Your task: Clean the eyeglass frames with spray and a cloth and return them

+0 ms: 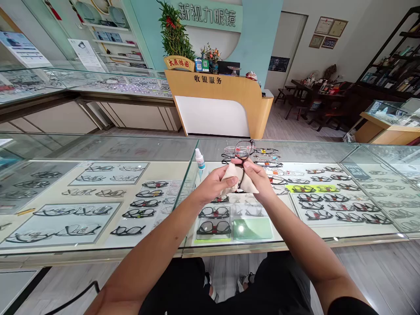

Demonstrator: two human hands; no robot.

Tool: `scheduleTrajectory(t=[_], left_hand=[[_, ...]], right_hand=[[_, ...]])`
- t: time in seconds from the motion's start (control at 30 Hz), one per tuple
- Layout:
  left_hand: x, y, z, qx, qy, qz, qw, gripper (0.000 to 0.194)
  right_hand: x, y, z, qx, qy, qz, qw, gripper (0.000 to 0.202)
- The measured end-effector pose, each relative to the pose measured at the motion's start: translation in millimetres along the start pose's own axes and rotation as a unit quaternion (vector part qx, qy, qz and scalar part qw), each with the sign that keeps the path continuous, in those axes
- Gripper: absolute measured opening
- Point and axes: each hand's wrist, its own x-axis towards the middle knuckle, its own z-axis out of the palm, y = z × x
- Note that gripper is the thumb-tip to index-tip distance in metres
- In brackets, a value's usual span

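Observation:
My left hand (217, 183) pinches a pale cream cleaning cloth (230, 172) around the lower lens of a pair of glasses. These dark-rimmed glasses (252, 150) are turned on end above the glass counter, with one lens upward and bare. My right hand (260, 178) is closed on the middle of the frame, and part of the cloth hangs beneath its fingers. Cloth and fingers hide most of the lower lens. Left of the hands, a small white spray bottle (200, 159) with a blue label stands upright on the glass.
Rows of glasses (215, 227) lie inside the glass display counter (288, 251), on both sides of my arms. Beyond it stand a wooden cashier desk (213, 89) with a plant (177, 37), and another display case (124, 83) at left. A dark table with chairs is at back right.

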Motion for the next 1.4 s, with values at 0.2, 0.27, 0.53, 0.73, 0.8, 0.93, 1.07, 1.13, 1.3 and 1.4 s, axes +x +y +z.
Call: scheduleTrajectory(t=[0.2,0.27,0.53,0.73,0.8,0.93,1.07,1.13,1.3,1.4], left_hand=[[7.6,-15.1,16.0,-0.004,0.121,0.054,0.991,0.067],[5.9,-13.2,10.2,-0.013,0.104,0.029,0.994,0.067],[-1.4,-0.7,3.0,-0.001,0.020,0.001,1.000,0.068],[7.0,-16.1,16.3,-0.009,0.116,0.048,0.992,0.070],[8.1,-17.8,14.0,-0.013,0.108,0.043,0.993,0.068],[8.4,-17.8,3.3,-0.006,0.122,0.051,0.991,0.066],[4.9,-12.0,-5.2,0.041,0.132,0.036,0.990,0.067],[0.5,-6.1,-4.2,0.088,0.091,0.023,0.992,0.064],[-12.9,3.8,11.9,0.280,-0.077,0.040,0.956,0.042],[-17.3,2.1,22.2,0.387,-0.153,0.015,0.909,0.041]], right_hand=[[-0.5,-4.4,7.0,-0.053,-0.001,-0.045,0.998,0.051],[0.4,-3.6,4.4,-0.039,-0.001,-0.035,0.999,0.049],[-0.1,-2.2,2.4,-0.012,0.003,-0.019,1.000,0.047],[-3.1,-5.9,12.5,-0.076,0.008,-0.065,0.995,0.054],[-2.3,-6.3,10.1,-0.064,0.012,-0.060,0.996,0.051],[3.3,-10.6,-4.3,0.027,0.050,-0.020,0.998,0.044],[11.1,-20.9,-21.2,0.136,0.083,0.002,0.987,0.040],[13.7,-26.1,-27.5,0.157,0.075,0.002,0.985,0.038],[16.3,-30.6,-37.5,0.170,0.043,0.000,0.984,0.034],[17.6,-28.2,-42.0,0.166,0.033,0.006,0.986,0.033]])
